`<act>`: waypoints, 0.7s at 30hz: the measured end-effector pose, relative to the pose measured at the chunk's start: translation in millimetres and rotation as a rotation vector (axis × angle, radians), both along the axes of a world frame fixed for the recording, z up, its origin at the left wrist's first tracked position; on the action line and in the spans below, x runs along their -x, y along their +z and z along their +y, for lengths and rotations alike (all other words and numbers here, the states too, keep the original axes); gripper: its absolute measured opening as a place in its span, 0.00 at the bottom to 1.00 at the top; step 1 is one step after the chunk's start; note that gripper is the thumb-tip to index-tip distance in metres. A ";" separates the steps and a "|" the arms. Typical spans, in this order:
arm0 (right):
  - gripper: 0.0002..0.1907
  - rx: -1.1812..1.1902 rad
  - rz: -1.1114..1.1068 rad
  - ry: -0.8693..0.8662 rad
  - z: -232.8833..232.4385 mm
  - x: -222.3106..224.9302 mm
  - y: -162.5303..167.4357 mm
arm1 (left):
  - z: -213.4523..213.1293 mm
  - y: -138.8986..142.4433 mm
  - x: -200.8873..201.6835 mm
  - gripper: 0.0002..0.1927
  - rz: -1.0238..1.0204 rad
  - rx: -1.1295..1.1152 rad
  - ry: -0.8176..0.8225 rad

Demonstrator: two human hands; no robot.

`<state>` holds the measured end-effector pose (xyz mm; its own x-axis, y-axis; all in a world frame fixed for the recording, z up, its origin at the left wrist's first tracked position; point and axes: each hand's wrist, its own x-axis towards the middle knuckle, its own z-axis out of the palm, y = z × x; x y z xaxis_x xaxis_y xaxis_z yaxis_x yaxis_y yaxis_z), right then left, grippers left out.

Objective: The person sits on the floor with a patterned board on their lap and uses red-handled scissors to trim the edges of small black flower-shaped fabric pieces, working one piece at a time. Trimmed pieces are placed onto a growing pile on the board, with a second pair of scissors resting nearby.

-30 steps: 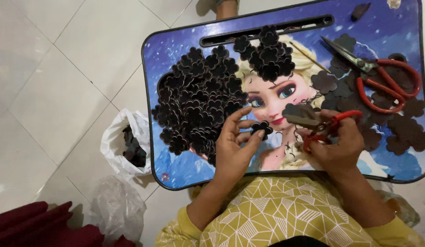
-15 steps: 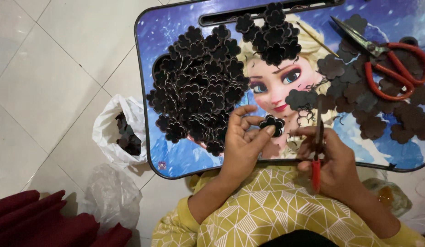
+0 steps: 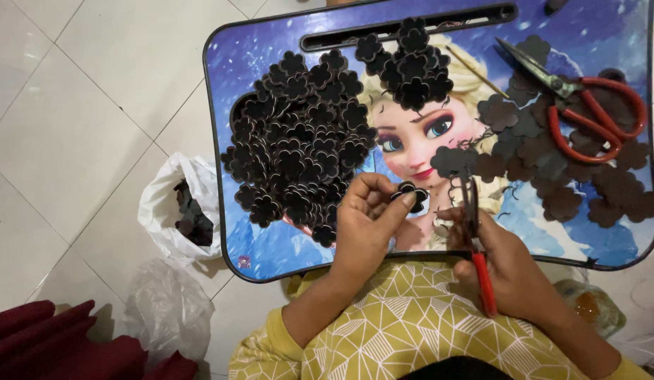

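My left hand [image 3: 366,225] pinches a small dark flower-shaped cutout [image 3: 409,193] between thumb and fingers over the front of a blue picture-printed lap table [image 3: 271,246]. My right hand [image 3: 506,264] grips small red-handled scissors [image 3: 478,239], blades pointing up toward a larger dark cutout piece [image 3: 453,160]. A big pile of finished dark flower cutouts [image 3: 299,141] lies on the table's left half, just left of my left hand. A smaller heap [image 3: 408,67] sits at the top centre.
Large red-handled scissors [image 3: 587,105] rest at the table's right on several bigger brown cutouts [image 3: 559,176]. On the tiled floor at left are a white plastic bag with dark scraps [image 3: 183,214], a clear bag [image 3: 165,309] and dark red cloth [image 3: 53,345].
The view shifted slightly. My left hand turned the small flower cutout in its fingers; my right hand swung the small scissors upright from a sideways hold.
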<state>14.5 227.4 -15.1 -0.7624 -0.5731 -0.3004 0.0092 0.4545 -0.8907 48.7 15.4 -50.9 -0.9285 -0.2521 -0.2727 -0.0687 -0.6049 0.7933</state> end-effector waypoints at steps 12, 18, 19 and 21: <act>0.48 0.140 -0.289 0.131 5.9 1.7 -4.0 | 7.9 23.1 3.2 0.13 -0.013 -0.022 -0.033; 0.44 0.130 -0.248 0.102 8.8 -2.4 -8.2 | 14.9 25.6 3.3 0.13 -0.053 0.012 -0.035; 0.44 0.119 -0.254 0.094 9.2 -2.9 -8.8 | 15.8 25.7 3.0 0.13 -0.056 0.007 -0.036; 0.44 0.113 -0.257 0.085 9.8 -3.9 -9.9 | 17.3 25.8 2.6 0.13 -0.062 -0.004 -0.035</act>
<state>18.4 237.2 -24.9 -0.6177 -0.6722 -0.4082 0.2075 0.3613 -0.9091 46.1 32.7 -25.0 -0.9182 -0.2183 -0.3305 -0.1387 -0.6044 0.7845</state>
